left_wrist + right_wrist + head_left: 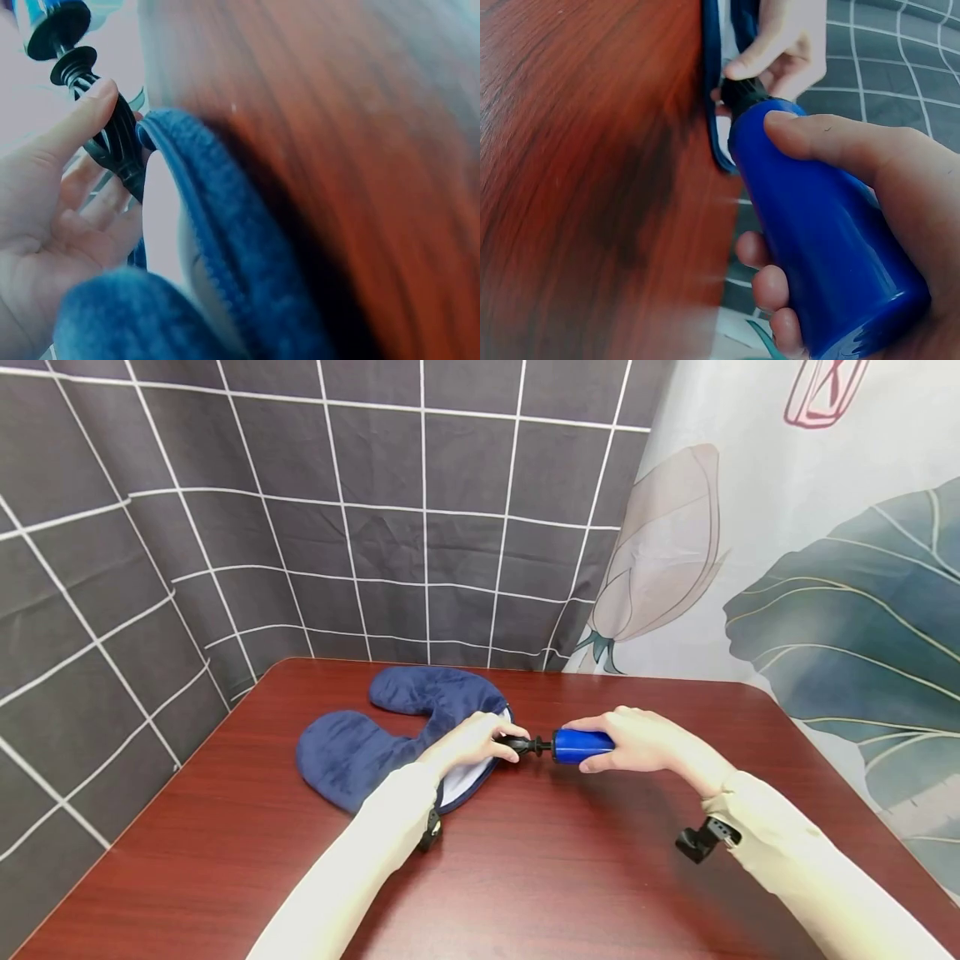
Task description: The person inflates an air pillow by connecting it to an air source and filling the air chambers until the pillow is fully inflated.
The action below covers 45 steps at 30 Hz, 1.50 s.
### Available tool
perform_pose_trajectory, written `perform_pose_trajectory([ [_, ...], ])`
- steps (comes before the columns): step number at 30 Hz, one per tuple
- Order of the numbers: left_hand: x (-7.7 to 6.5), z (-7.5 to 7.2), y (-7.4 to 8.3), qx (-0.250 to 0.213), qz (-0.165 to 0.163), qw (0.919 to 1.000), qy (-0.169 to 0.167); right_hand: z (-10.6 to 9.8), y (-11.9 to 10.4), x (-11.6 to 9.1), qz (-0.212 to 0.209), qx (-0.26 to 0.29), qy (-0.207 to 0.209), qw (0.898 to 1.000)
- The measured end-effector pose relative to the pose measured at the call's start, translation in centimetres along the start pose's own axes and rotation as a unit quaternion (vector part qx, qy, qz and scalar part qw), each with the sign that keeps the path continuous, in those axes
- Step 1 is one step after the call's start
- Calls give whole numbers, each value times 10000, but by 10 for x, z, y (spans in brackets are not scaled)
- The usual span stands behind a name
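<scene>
A navy plush U-shaped neck pillow (pixel 352 752) lies on the table, its zipped outer edge parted so a white inner lining (pixel 467 777) shows. At that opening my left hand (pixel 474 742) pinches the black end (pixel 114 139) of a hand air pump between thumb and fingers. The blue barrel (pixel 581 746) of the pump points right, held above the table. My right hand (pixel 633 739) grips this barrel, thumb along one side and fingers curled round the other, as the right wrist view shows. Whether the black tip sits inside the pillow's valve is hidden.
The reddish-brown wooden table (pixel 555 877) carries the pillow. Behind and left hangs a dark grey cloth (pixel 382 543) with white grid lines; a white curtain (pixel 690 627) with flower and leaf prints hangs at right. A black wrist mount (pixel 705 841) juts from the right sleeve.
</scene>
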<state>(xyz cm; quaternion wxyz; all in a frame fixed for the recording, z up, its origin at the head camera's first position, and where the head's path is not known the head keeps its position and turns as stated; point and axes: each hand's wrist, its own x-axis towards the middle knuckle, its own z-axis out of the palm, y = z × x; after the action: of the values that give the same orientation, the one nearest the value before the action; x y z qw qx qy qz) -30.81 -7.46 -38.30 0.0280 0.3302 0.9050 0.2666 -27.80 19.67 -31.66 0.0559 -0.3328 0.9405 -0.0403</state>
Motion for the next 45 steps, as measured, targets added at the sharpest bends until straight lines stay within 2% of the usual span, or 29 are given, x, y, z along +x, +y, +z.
perform_pose_trajectory([
  [5,0,1,4,-19,-11,10000,-27,11,-5,12,-67,40,58,10000],
  [10,1,4,5,99,-11,9999,-108,17,-1,5,7,164,81,9998],
  [16,3,6,4,273,-19,9996,-97,12,17,-17,114,331,7,9994],
  [21,4,5,4,298,-13,9995,-96,5,37,-42,-76,511,129,9986],
  [25,3,4,5,214,16,9997,-138,-1,49,-62,-3,683,236,9974],
  [28,3,3,5,50,1,9998,-212,-7,55,-75,128,1082,130,9940],
  [31,2,5,5,-197,7,9991,-388,-11,58,-82,273,1642,-110,9860],
  [34,3,7,4,-644,227,9954,-667,-12,57,-82,343,1970,-214,9796],
  [39,7,9,1,-1402,431,9832,-1082,-12,53,-73,283,1887,-102,9816],
  [45,7,9,0,-1276,421,9848,-1102,-8,39,-50,205,1796,-180,9834],
])
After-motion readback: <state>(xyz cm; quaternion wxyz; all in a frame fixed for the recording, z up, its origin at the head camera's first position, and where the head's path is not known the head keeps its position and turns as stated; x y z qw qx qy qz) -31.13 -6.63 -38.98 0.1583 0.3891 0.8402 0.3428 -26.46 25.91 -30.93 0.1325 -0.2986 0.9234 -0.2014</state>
